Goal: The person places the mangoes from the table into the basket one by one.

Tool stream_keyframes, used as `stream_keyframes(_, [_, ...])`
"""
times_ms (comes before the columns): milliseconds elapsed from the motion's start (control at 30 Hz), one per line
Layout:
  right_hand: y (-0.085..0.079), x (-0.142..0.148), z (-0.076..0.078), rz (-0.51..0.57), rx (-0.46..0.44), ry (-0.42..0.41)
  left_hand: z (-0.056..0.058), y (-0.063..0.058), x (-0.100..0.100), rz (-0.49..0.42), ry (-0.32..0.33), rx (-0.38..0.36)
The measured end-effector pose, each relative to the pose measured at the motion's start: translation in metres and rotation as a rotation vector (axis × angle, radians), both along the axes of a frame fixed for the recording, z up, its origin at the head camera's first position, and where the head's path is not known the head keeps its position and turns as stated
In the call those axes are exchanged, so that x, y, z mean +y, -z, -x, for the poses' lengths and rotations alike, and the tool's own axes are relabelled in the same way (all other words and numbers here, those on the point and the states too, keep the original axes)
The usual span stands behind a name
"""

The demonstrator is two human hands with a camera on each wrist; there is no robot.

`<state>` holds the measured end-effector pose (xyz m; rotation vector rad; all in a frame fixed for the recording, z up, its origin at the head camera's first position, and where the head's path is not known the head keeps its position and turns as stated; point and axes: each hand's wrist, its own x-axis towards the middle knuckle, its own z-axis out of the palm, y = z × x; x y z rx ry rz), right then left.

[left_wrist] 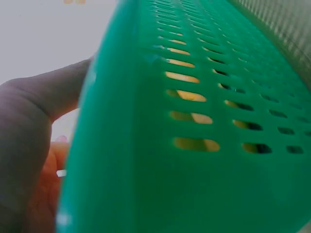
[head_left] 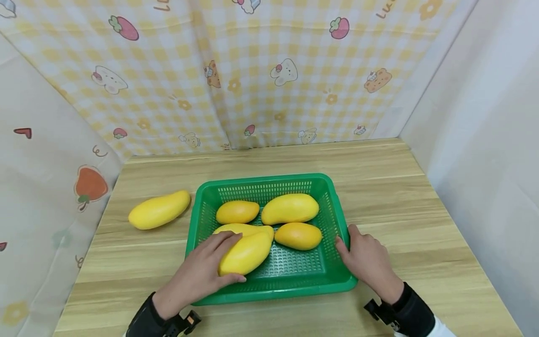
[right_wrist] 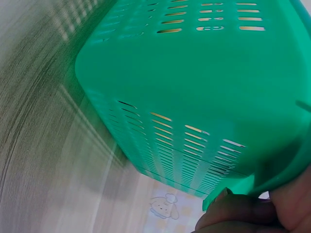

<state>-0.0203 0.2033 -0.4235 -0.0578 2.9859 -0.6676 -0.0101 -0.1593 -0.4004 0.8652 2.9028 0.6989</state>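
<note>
A green plastic basket stands on the table with several yellow mangoes inside. My left hand reaches over its front left and grips a large mango, which partly covers another mango behind it. My right hand holds the basket's right rim, thumb on the inner side and fingers outside. Also in the basket lie a long mango and two smaller, more orange ones, one mango at the back left and one mango at the right. The left wrist view mostly shows the basket's slotted wall.
Left of the basket, a single mango lies on the wooden table. A yellow checked curtain hangs behind the table's far edge. White cloth borders the left side, and a white wall the right.
</note>
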Motion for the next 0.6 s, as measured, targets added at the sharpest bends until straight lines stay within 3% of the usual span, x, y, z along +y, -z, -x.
stream_keyframes(100, [-0.0002,-0.0006,0.0002,0.006,-0.003,-0.002,0.0008,0.0021,-0.0005,0.006,0.049,-0.044])
stream_keyframes(233, [0.0001,-0.0010,0.0001,0.007,-0.002,-0.005,0.0013,0.0055,0.0003,0.017,0.107,-0.045])
stream_keyframes(600, [0.0003,0.0001,-0.0007,-0.003,0.013,-0.003,0.0006,0.0094,0.0016,0.064,0.166,-0.058])
